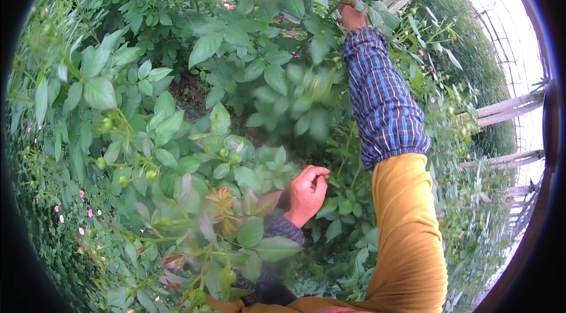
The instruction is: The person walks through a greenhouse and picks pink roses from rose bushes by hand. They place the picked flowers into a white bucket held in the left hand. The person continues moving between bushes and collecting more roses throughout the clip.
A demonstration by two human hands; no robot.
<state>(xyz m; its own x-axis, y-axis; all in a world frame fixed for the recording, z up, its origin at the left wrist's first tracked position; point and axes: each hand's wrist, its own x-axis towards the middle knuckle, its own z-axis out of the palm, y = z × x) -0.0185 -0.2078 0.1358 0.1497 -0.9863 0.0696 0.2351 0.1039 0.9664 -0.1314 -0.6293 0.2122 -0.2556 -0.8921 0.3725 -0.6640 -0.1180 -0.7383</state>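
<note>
Leafy rose bushes (236,36) with green buds surround both of my hands. My right hand (354,17) reaches far up into the foliage. Its fingers are curled at a rose stem, and leaves partly cover them. A checked blue oversleeve covers that forearm, above a mustard sleeve. Lower down, near the middle, my left hand (308,194) is closed, thumb and forefinger brought together in a pinch. Whatever those fingertips hold, if anything, is too small to make out. Close to that hand are green leaves, and a shoot with reddish young leaves (224,210) partly hides its forearm.
Pale wooden rails (510,106) run along the right side, with a bright wire-framed wall behind them. Small pink blooms (90,213) dot the lower left growth. Bare brown soil (190,96) shows between bushes. Several leafy shoots stand close in front of me.
</note>
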